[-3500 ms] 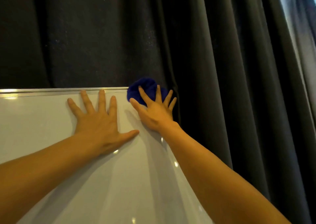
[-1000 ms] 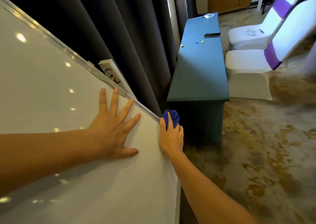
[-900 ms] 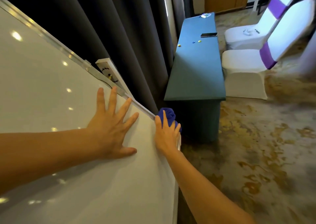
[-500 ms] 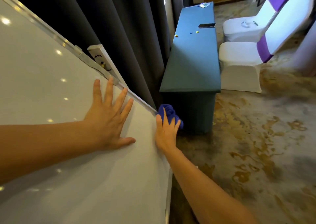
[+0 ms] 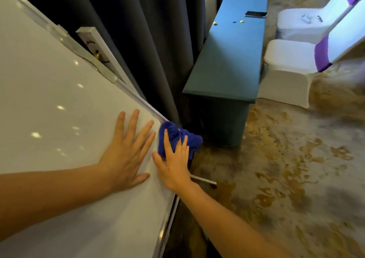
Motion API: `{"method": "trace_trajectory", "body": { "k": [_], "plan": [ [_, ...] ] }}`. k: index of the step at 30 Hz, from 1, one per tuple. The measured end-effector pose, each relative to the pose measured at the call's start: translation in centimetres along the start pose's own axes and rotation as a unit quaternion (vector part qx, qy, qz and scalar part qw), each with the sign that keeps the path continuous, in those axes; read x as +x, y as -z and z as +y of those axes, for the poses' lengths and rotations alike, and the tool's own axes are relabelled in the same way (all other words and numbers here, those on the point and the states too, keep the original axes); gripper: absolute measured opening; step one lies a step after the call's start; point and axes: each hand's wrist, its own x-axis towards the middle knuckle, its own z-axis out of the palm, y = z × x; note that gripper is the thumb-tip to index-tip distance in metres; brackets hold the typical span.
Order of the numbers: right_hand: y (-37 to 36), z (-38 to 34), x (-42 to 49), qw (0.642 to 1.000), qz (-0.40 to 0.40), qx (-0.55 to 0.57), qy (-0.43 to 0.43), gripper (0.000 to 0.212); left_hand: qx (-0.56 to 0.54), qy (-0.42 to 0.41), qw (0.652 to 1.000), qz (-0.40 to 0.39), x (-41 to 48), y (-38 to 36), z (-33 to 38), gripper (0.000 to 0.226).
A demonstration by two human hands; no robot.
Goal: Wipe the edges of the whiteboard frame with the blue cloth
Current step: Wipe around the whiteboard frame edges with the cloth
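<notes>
The whiteboard (image 5: pixel 59 119) fills the left of the view, its silver frame (image 5: pixel 138 98) running diagonally down to a corner and then along the bottom edge (image 5: pixel 166 224). My right hand (image 5: pixel 173 165) presses the bunched blue cloth (image 5: pixel 189 137) against that corner of the frame, fingers spread over the cloth. My left hand (image 5: pixel 126 153) lies flat on the board surface just left of it, fingers apart, holding nothing.
Dark grey curtains (image 5: pixel 148 40) hang behind the board. A long teal table (image 5: pixel 227 64) with a phone (image 5: pixel 255 14) stands to the right, beside white covered chairs (image 5: pixel 292 70) with purple bands. A white stand piece (image 5: pixel 94 44) sits behind the frame. Patterned carpet (image 5: pixel 286 169) spreads below.
Since 3.5 s ago my right hand has slid the cloth along the frame edge from the upper corner to this corner. In the last second both hands sit closer together and the view tilted down.
</notes>
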Motion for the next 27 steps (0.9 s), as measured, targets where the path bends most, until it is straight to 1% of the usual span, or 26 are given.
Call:
{"method": "trace_trajectory", "body": {
  "k": [1, 2, 4, 6, 8, 11, 12, 13, 14, 15, 16, 17, 18, 19, 20, 22, 25, 27],
  "plan": [
    [0.3, 0.7, -0.4, 1.0, -0.001, -0.011, 0.025, 0.07, -0.004, 0.0, 1.0, 0.004, 0.0, -0.3, 0.3, 0.107],
    [0.8, 1.6, -0.5, 0.999, 0.001, -0.025, 0.031, 0.068, -0.008, 0.001, 1.0, 0.006, -0.1, -0.5, 0.5, 0.108],
    [1.6, 3.6, -0.3, 1.0, -0.002, -0.019, 0.009, 0.068, -0.018, 0.007, 1.0, 0.001, -0.2, -0.8, 1.3, 0.108],
    [1.9, 4.8, 0.3, 0.997, -0.007, 0.062, -0.043, 0.072, -0.025, 0.013, 1.0, -0.004, -0.3, -0.8, 2.3, 0.106],
    [1.6, 4.8, 0.9, 0.985, -0.005, 0.138, -0.105, 0.071, -0.032, 0.02, 0.999, -0.003, -0.4, -1.0, 3.3, 0.1],
    [1.5, 4.7, 2.0, 0.968, 0.01, 0.178, -0.175, 0.066, -0.054, 0.021, 0.998, -0.008, -1.7, -1.0, 5.3, 0.092],
    [1.7, 4.6, 2.3, 0.957, 0.007, 0.201, -0.211, 0.064, -0.059, 0.022, 0.998, -0.013, -2.3, -1.0, 6.2, 0.09],
    [1.9, 4.4, 2.5, 0.935, 0.0, 0.243, -0.258, 0.062, -0.065, 0.025, 0.997, -0.019, -3.2, -0.9, 7.2, 0.089],
    [2.3, 4.1, 2.5, 0.9, -0.005, 0.307, -0.309, 0.06, -0.075, 0.032, 0.996, -0.024, -4.1, -0.8, 8.2, 0.088],
    [2.9, 3.6, 2.4, 0.847, -0.01, 0.39, -0.361, 0.058, -0.087, 0.043, 0.995, -0.034, -5.0, -0.7, 9.3, 0.087],
    [3.4, 3.2, 2.3, 0.78, -0.019, 0.471, -0.412, 0.055, -0.097, 0.051, 0.993, -0.047, -5.7, -0.7, 10.3, 0.086],
    [3.9, 2.9, 2.1, 0.721, -0.025, 0.526, -0.452, 0.052, -0.109, 0.061, 0.99, -0.06, -6.3, -0.6, 11.2, 0.085],
    [4.4, 2.8, 1.7, 0.685, -0.034, 0.551, -0.476, 0.052, -0.12, 0.076, 0.987, -0.074, -7.0, -0.4, 12.0, 0.084],
    [4.7, 2.7, 1.2, 0.667, -0.045, 0.56, -0.489, 0.055, -0.129, 0.09, 0.984, -0.088, -7.6, 0.0, 12.7, 0.083],
    [5.0, 2.4, 0.6, 0.662, -0.059, 0.559, -0.495, 0.058, -0.137, 0.104, 0.98, -0.1, -8.2, 0.2, 13.5, 0.082],
    [5.5, 1.5, -1.0, 0.669, -0.105, 0.537, -0.504, 0.06, -0.16, 0.129, 0.97, -0.129, -9.7, 1.0, 15.1, 0.079],
    [5.7, 0.1, -3.6, 0.659, -0.213, 0.503, -0.517, 0.064, -0.193, 0.173, 0.949, -0.179, -12.4, 1.9, 17.4, 0.075],
    [6.0, -0.1, -4.4, 0.659, -0.281, 0.461, -0.523, 0.067, -0.214, 0.223, 0.93, -0.201, -14.2, 2.3, 19.0, 0.072]
  ]
}}
